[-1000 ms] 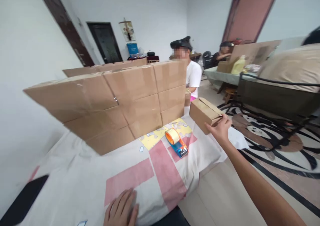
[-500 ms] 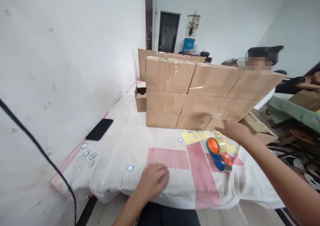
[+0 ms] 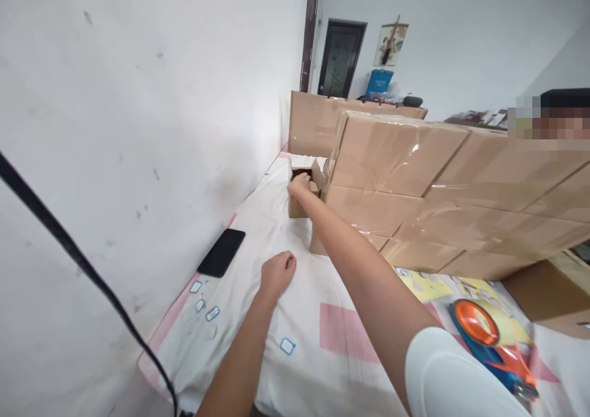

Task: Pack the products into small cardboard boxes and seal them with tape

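My right hand point(image 3: 300, 184) reaches far across to the small open cardboard box point(image 3: 299, 209), its fingers bent over the top edge at the opening. Part of the fingers is hidden, and I cannot see what lies inside. My left hand point(image 3: 278, 272) rests on the white cloth nearer to me, curled into a loose fist with no object visible in it. Just right of the small box stands a large upright block of taped brown cartons point(image 3: 396, 153), which neither hand holds.
A black phone point(image 3: 222, 253) lies by the left wall. An orange and blue tape dispenser point(image 3: 495, 343) sits at right, near an open carton point(image 3: 544, 291). Another cardboard panel point(image 3: 313, 122) stands behind. A black cable point(image 3: 87, 269) hangs at left. A person is beyond the cartons.
My right hand has left the front of the carton block and crossed left to the small box. My left hand has moved forward and curled. The view has turned left.
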A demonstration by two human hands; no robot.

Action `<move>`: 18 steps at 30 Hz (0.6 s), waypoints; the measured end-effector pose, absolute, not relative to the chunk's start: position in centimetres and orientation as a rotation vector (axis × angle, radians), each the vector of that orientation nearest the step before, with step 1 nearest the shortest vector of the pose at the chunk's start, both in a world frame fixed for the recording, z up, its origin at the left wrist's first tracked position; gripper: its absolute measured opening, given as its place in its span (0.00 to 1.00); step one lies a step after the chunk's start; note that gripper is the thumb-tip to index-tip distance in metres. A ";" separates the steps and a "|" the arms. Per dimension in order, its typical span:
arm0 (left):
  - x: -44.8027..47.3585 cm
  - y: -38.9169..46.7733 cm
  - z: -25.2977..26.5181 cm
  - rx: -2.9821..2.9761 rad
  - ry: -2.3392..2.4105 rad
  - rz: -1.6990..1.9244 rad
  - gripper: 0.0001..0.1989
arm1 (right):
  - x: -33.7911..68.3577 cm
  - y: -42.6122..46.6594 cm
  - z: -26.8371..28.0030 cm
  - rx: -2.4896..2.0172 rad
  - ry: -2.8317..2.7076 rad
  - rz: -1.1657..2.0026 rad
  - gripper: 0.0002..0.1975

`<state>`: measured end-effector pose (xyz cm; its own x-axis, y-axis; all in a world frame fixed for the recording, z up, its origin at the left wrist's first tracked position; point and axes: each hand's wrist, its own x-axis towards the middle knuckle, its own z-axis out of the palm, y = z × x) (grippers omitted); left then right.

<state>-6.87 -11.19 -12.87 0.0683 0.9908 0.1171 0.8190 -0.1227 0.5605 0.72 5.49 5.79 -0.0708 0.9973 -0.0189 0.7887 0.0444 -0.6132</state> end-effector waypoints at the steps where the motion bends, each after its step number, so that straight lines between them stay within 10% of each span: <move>1: -6.8 -11.2 -13.0 2.012 1.800 0.687 0.11 | 0.8 6.7 5.7 -1.892 -1.872 0.683 0.44; 18: -7.0 -11.2 -12.5 1.955 1.813 0.658 0.11 | 2.5 -4.6 3.9 -1.225 -2.365 0.220 0.10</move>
